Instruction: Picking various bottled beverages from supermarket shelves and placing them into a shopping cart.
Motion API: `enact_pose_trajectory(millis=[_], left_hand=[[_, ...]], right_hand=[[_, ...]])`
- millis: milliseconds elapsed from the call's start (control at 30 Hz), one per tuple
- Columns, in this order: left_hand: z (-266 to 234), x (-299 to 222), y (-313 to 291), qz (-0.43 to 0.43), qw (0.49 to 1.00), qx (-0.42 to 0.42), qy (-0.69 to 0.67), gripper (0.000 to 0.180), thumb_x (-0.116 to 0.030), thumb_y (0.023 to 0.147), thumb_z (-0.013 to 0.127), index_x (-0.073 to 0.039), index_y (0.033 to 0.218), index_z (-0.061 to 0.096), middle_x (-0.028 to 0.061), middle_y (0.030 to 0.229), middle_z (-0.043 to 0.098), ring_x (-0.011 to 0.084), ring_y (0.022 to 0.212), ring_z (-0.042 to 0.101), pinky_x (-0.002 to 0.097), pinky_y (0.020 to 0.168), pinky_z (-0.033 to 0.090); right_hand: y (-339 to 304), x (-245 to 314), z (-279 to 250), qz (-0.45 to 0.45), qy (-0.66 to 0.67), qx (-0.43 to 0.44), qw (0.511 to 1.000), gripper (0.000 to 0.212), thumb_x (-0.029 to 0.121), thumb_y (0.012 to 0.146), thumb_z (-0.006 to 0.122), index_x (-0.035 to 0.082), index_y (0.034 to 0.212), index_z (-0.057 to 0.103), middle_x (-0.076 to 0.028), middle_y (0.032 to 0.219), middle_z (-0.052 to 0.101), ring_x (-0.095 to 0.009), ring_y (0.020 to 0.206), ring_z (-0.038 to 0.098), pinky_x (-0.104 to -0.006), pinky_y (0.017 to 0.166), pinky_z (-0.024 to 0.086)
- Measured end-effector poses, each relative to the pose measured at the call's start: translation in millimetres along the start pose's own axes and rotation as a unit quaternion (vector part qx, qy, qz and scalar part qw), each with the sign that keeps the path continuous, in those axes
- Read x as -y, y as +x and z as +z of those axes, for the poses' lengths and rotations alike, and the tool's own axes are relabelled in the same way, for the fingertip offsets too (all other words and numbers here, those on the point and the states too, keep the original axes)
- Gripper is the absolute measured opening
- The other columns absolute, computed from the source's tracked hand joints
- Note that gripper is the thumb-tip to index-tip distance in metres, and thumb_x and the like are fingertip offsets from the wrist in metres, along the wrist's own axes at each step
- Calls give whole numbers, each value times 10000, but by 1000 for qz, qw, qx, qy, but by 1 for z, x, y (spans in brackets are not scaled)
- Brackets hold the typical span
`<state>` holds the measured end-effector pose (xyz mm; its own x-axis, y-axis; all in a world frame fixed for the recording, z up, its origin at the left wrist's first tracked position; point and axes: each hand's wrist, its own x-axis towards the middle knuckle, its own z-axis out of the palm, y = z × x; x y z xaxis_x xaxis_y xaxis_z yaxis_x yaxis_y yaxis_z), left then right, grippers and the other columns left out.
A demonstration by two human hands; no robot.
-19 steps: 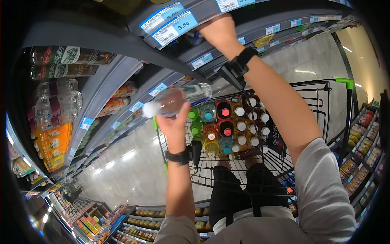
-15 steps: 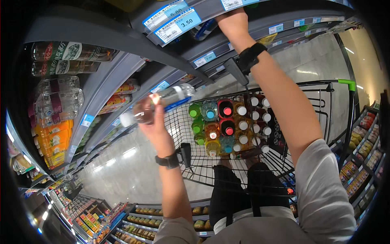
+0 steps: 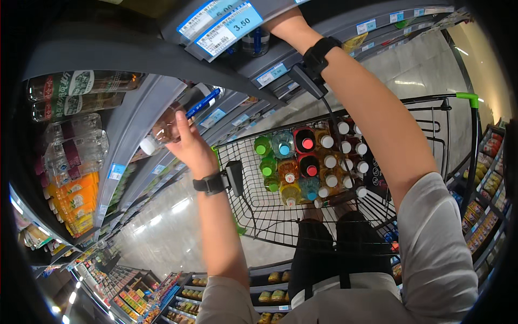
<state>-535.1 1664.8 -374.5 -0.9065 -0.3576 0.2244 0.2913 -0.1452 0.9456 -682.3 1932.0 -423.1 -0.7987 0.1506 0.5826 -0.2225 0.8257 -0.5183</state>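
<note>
My left hand [image 3: 191, 148] is closed around a clear plastic bottle [image 3: 168, 125] with a white cap and a blue-striped label. The bottle is tilted, its cap pointing down and left, in front of the shelf fronts on the left. My right hand [image 3: 288, 26] reaches into the shelf at the top, its fingers hidden behind the shelf edge and price tags. Close to it, a clear bottle with a blue label [image 3: 256, 43] stands inside the shelf. Whether my right hand holds anything cannot be seen.
A black wire shopping cart [image 3: 264, 220] stands before my legs, with several capped drink bottles [image 3: 288, 167] grouped inside. Brown bottles [image 3: 81, 89], clear bottles and orange packs [image 3: 75, 202] fill the left shelves. A black bracket with a cable [image 3: 308, 80] sits beneath my right wrist.
My left hand has carried the bottle left and up, nearer the shelf fronts. Inside the upper shelf, my right hand has shifted left. The cart appears slightly farther right in view.
</note>
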Motion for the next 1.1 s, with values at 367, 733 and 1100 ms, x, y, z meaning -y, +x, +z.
enact_pose_trajectory(millis=[367,733,1100], left_hand=[[19,40,24,-151,985,13,-85,255,-179,963,653,-94,1195,588,20,1107,654,74,833,577,217,719,487],[21,47,48,-221,966,119,-68,265,-66,928,678,-112,1166,570,14,1145,591,150,1017,570,338,890,473],[7,43,52,-179,968,175,-14,377,-63,933,643,-98,1287,517,61,1192,631,197,1057,613,376,935,479]], right_hand=[[-14,21,-35,193,-6,122,974,610,573,782,698,155,1223,657,-141,1220,666,-329,1056,668,-407,878,559],[-21,13,-21,150,110,70,980,656,495,706,801,168,1254,648,-141,1250,648,-325,1098,638,-383,925,525],[-15,-13,-49,156,78,62,983,705,551,652,811,179,1235,674,-126,1212,679,-314,1060,664,-383,893,535]])
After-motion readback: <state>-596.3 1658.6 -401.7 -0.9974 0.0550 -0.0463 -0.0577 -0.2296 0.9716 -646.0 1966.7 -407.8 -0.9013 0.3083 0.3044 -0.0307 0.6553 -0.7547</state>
